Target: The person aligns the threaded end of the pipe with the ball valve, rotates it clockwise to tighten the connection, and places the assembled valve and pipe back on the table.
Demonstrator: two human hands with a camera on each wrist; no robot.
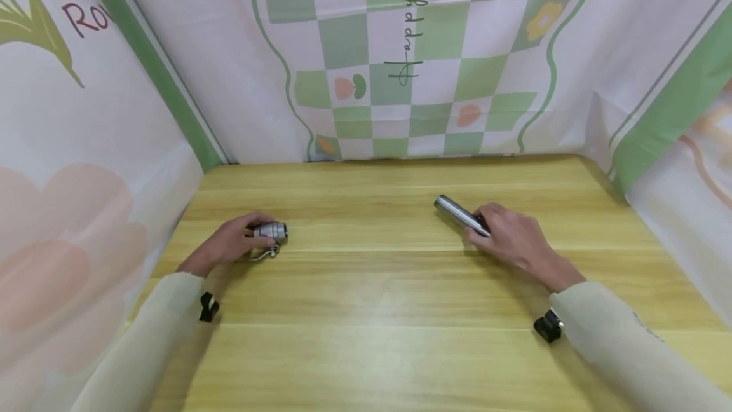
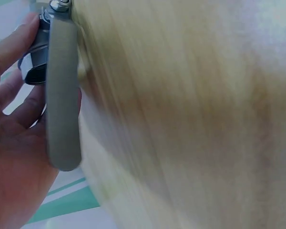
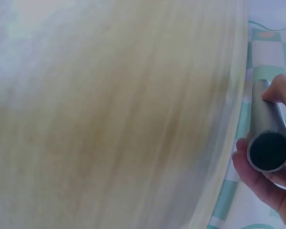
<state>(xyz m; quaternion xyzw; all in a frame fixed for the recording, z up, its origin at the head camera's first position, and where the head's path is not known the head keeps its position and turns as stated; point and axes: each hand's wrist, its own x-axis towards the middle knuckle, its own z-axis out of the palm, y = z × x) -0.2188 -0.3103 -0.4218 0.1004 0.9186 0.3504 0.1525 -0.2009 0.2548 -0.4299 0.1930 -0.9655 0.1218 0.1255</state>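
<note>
My left hand (image 1: 240, 237) grips a metal ball valve (image 1: 273, 231) at the left of the table, its round open end facing right. In the left wrist view the flat lever handle (image 2: 63, 100) of the valve runs down beside the palm, and the thumb and fingers are around the valve body (image 2: 37, 62). On the right, my right hand (image 1: 515, 237) holds a straight metal pipe (image 1: 457, 212) near its closer end. The pipe slants toward the far left. Its hollow, dark end (image 3: 269, 151) faces the right wrist camera, with thumb and fingers curled round the tube.
Both hands are over a light wooden table (image 1: 366, 285). A printed cloth (image 1: 400, 113) with green checks hangs along the back edge, and more cloth hangs at both sides. Small black devices (image 1: 549, 326) are worn at the wrists.
</note>
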